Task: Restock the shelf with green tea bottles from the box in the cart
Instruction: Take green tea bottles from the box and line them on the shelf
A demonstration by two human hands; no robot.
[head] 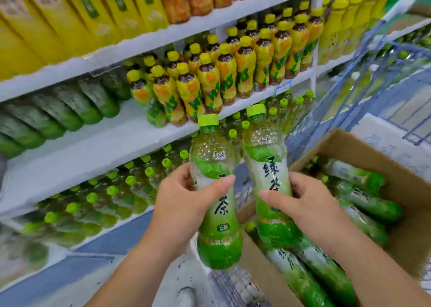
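Left hand grasps one bottle, right hand grasps a second bottle: two upright, side by side, near the shelf edge. The shelf has bare room at left. The box at right holds more, lying

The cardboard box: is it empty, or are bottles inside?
Not empty. The cardboard box is open at the top, and several green tea bottles lie on their sides inside.
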